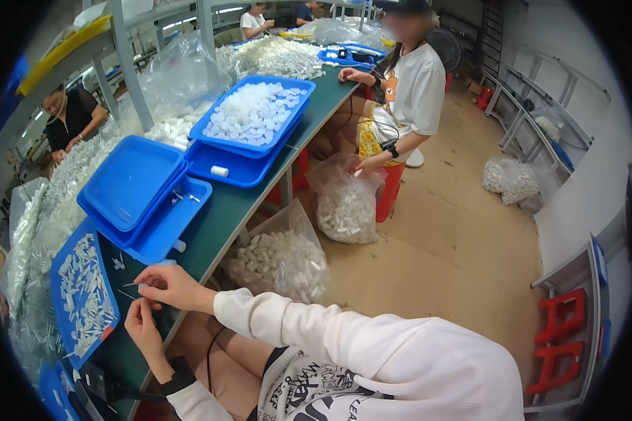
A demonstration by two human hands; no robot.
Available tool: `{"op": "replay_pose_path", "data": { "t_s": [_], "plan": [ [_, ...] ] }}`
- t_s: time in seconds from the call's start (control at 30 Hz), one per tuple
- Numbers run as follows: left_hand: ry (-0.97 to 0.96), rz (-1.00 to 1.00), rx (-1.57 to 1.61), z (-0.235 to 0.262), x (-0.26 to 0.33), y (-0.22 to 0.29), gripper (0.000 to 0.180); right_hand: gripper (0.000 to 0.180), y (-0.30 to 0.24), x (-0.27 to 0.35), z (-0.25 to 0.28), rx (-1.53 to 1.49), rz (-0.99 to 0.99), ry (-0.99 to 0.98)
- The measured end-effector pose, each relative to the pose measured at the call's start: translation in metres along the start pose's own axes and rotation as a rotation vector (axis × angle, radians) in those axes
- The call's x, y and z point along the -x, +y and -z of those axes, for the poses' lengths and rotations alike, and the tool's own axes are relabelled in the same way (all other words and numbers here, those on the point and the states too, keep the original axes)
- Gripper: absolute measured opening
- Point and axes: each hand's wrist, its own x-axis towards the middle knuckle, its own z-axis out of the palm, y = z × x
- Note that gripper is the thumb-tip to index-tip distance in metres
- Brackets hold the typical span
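Blue trays [142, 189] perhaps crowding bench [225, 217]

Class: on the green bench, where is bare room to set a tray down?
Bare green bench runs along its near edge, right of the stacked empty blue trays. Crowded: far side heaped with clear bags; the tray of white parts fills the space beside both hands.

Stacked blue trays [130, 179], bags of white parts [282, 259] beside green bench [225, 217]

Glossy blue plastic trays [130, 181], matt green tabletop [221, 217], crinkled clear plastic bags [281, 256], matt wooden floor [435, 238]
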Motion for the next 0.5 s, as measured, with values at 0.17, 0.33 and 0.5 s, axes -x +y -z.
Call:
{"op": "replay_pose_path", "data": {
  "t_s": [0.17,0.33,0.5],
  "plan": [
    [-0.004,-0.073,0.009,0.001,0.002,0.002,0.018,0.015,-0.001,-0.004,-0.009,0.078,0.087,0.022],
    [0.023,-0.016,0.033,-0.006,0.008,0.020,0.016,0.021,-0.002,-0.003,-0.007,0.189,0.131,-0.002],
    [-0.007,-0.028,0.043,-0.005,0.008,0.014,0.015,0.020,0.013,-0.007,-0.001,-0.053,-0.074,-0.059]
  ]
}}
